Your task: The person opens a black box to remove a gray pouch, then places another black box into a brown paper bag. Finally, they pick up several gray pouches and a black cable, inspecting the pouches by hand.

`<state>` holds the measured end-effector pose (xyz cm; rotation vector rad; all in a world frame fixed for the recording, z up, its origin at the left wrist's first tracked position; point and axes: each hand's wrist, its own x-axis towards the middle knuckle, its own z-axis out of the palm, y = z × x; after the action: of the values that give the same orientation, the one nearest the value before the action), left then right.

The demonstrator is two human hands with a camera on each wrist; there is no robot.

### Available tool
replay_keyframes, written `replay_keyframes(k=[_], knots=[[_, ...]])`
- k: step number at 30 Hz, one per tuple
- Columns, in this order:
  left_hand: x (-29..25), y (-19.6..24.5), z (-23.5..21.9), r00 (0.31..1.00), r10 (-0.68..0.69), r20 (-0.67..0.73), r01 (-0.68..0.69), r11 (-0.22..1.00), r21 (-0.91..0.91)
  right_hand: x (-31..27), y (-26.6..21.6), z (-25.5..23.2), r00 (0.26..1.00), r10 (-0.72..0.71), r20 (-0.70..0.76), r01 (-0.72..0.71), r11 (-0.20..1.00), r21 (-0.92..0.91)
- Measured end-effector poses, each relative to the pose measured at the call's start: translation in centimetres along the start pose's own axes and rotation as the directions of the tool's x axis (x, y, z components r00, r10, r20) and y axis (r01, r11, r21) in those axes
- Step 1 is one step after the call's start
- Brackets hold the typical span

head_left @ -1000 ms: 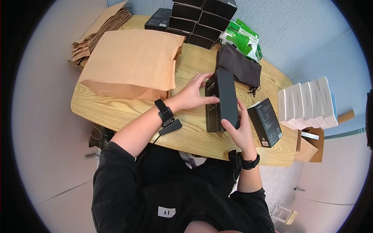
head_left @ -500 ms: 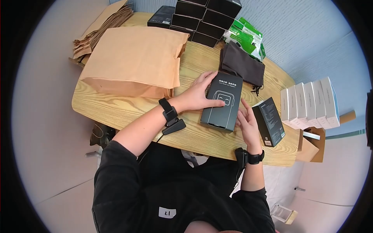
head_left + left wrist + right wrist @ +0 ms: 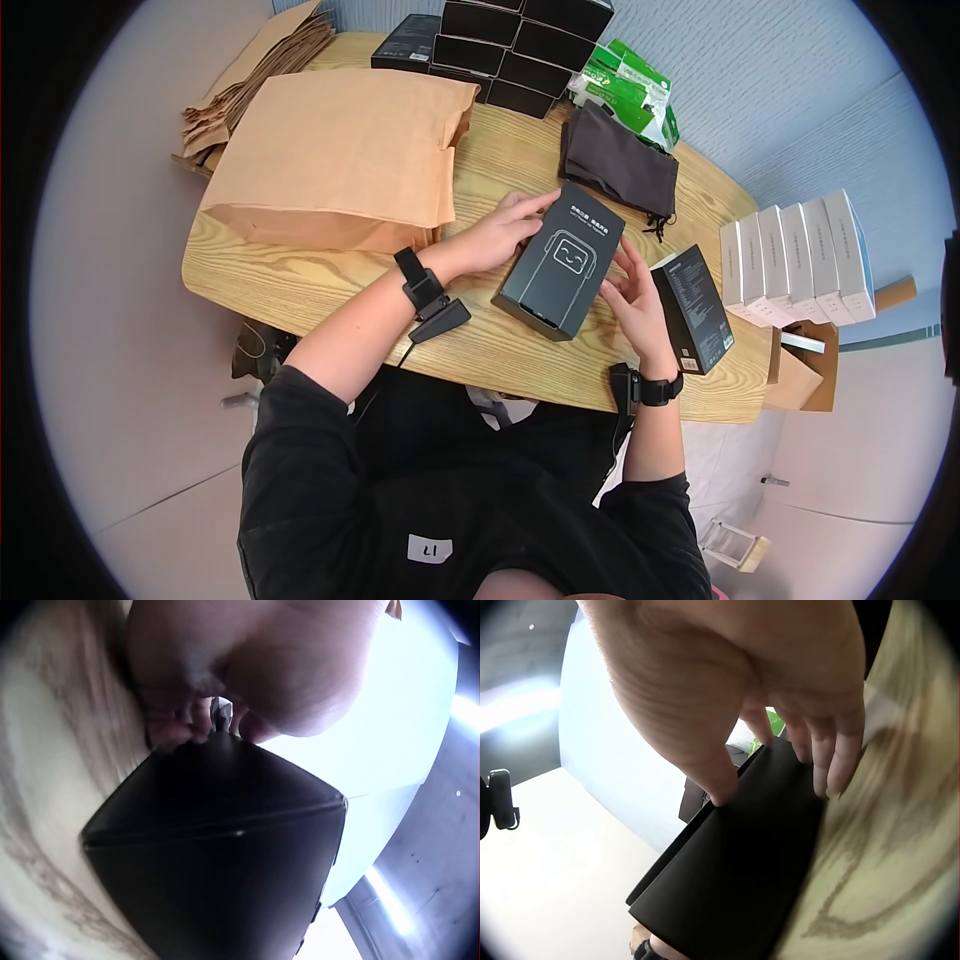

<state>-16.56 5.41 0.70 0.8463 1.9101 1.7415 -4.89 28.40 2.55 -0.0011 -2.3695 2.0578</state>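
A black box (image 3: 566, 255) with a smiling face drawn on its top lies at a slant over the wooden table, between both hands. The left hand (image 3: 497, 237) holds it along the upper left side, index finger stretched towards the far corner. On the opposite side the right hand (image 3: 638, 308) grips it; in the right wrist view the thumb of this hand (image 3: 735, 682) is on the upper edge and the fingers are along the lower one. The left wrist view shows the box (image 3: 217, 847) below the left hand (image 3: 247, 660), fingertips partly hidden.
A second black box (image 3: 697, 310) stands right of the right hand. A large paper bag (image 3: 335, 155) lies left, dark pouches (image 3: 620, 160) and green packs (image 3: 625, 90) behind. Stacked black boxes (image 3: 505, 55) stand at the back, white boxes (image 3: 795, 260) at the right edge.
The held box has turned from its side to show its printed face, then rotated so its near end points left. The left thumb has left the top face; the right hand has come back against the side.
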Motion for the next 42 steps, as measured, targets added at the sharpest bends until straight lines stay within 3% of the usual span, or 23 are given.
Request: replay_keyframes(k=[2, 6, 8, 9, 10, 12, 15, 16, 17, 18, 20, 21, 24, 26, 28, 29, 30, 32, 34, 36, 38, 40, 42], knots=[[0.0, 0.0, -0.3, 0.994, -0.074, 0.086, 0.086, 0.984, -0.154, 0.0, -0.2, 0.0, 1.0, 0.005, 0.008, -0.005, 1.0, 0.026], [0.0, -0.1, -0.5, 0.989, 0.004, 0.146, 0.023, 0.983, -0.182, 0.0, -1.3, 0.0, 0.998, 0.057, -0.036, -0.056, 0.998, 0.037], [-0.5, 0.4, 0.1, 0.988, -0.047, 0.149, 0.099, 0.926, -0.364, 0.2, -1.3, -0.1, 0.994, 0.096, -0.055, -0.093, 0.995, 0.045], [-0.6, 0.9, 0.1, 0.987, -0.045, 0.152, 0.099, 0.927, -0.363, 0.4, -0.9, -0.2, 0.99, -0.113, -0.084, 0.081, 0.945, -0.316], [-0.7, 1.5, 0.2, 0.98, -0.084, 0.178, 0.131, 0.953, -0.272, 0.5, -0.7, -0.2, 0.949, -0.314, -0.038, 0.22, 0.741, -0.635], [-0.8, 1.4, 0.2, 0.972, -0.126, 0.199, 0.163, 0.97, -0.18, 0.4, -2.0, 0.7, 0.956, -0.284, -0.076, 0.188, 0.79, -0.584], [-0.6, 0.9, 0.6, 0.983, -0.01, 0.186, 0.017, 0.999, -0.039, 1.4, -1.8, 0.3, 0.945, -0.314, 0.088, 0.298, 0.719, -0.628], [-0.7, 1.1, 0.6, 0.994, -0.03, 0.106, 0.024, 0.998, 0.057, 2.1, -1.2, -0.4, 0.993, -0.113, -0.034, 0.107, 0.982, -0.154], [-0.7, 1.4, 0.6, 0.999, -0.042, 0.024, 0.038, 0.988, 0.152, 2.5, -1.4, -0.4, 0.991, 0.127, -0.032, -0.106, 0.92, 0.378], [-0.8, 1.3, 0.6, 0.999, -0.044, 0.022, 0.04, 0.988, 0.152, 2.3, -1.8, 0.4, 0.989, -0.136, -0.065, 0.146, 0.972, 0.182], [-0.8, 0.8, 0.8, 0.963, 0.186, -0.193, -0.155, 0.974, 0.166, 2.6, -2.1, -0.2, 0.988, -0.114, -0.107, 0.07, 0.934, -0.349], [-0.6, 0.5, 0.8, 0.963, 0.185, -0.196, -0.153, 0.974, 0.167, 3.6, -0.8, -0.2, 0.98, -0.096, -0.175, 0.054, 0.972, -0.228], [0.3, -0.6, 1.1, 0.974, 0.151, -0.17, -0.153, 0.988, -0.003, 4.9, -1.6, 1.4, 0.989, -0.083, -0.124, 0.073, 0.994, -0.084], [0.6, -1.0, 1.2, 0.994, 0.051, -0.093, -0.08, 0.935, -0.346, 5.9, -0.3, 1.8, 0.996, -0.049, -0.077, 0.04, 0.992, -0.121], [0.5, -1.1, 0.8, 0.997, 0.01, -0.075, -0.034, 0.944, -0.328, 6.8, 0.9, 2.9, 0.939, -0.3, -0.169, 0.29, 0.954, -0.081], [0.5, -1.0, 0.6, 0.998, -0.028, -0.058, 0.008, 0.95, -0.313, 6.2, -0.2, 2.9, 0.973, -0.158, -0.171, 0.146, 0.986, -0.084], [0.5, -1.0, 0.5, 0.998, -0.032, -0.061, 0.011, 0.95, -0.312, 5.9, -0.9, 2.9, 0.973, -0.157, -0.167, 0.145, 0.986, -0.08], [0.6, -0.9, 0.6, 0.971, 0.006, -0.24, -0.084, 0.946, -0.314, 5.1, -1.9, 3.0, 0.951, -0.248, -0.183, 0.178, 0.926, -0.332], [0.8, -1.0, 0.9, 0.931, 0.053, -0.362, -0.174, 0.934, -0.311, 4.3, -3.1, 3.2, 0.972, -0.215, -0.098, 0.164, 0.912, -0.377], [0.9, -0.6, 1.2, 0.879, 0.095, -0.468, -0.258, 0.92, -0.297, 4.0, -3.1, 4.0, 0.94, -0.331, 0.085, 0.313, 0.736, -0.6], [0.5, 0.1, 1.2, 0.8, 0.198, -0.567, -0.24, 0.971, 0.0, 4.1, -2.6, 4.3, 0.956, -0.264, 0.126, 0.289, 0.784, -0.55], [-0.2, 0.8, 0.8, 0.845, 0.199, -0.496, -0.211, 0.977, 0.033, 4.4, -1.5, 4.5, 0.976, -0.174, 0.132, 0.212, 0.899, -0.384], [-0.5, 0.9, 1.0, 0.904, 0.277, -0.326, -0.158, 0.925, 0.346, 4.2, -1.9, 4.8, 0.979, -0.163, 0.122, 0.198, 0.896, -0.398]])
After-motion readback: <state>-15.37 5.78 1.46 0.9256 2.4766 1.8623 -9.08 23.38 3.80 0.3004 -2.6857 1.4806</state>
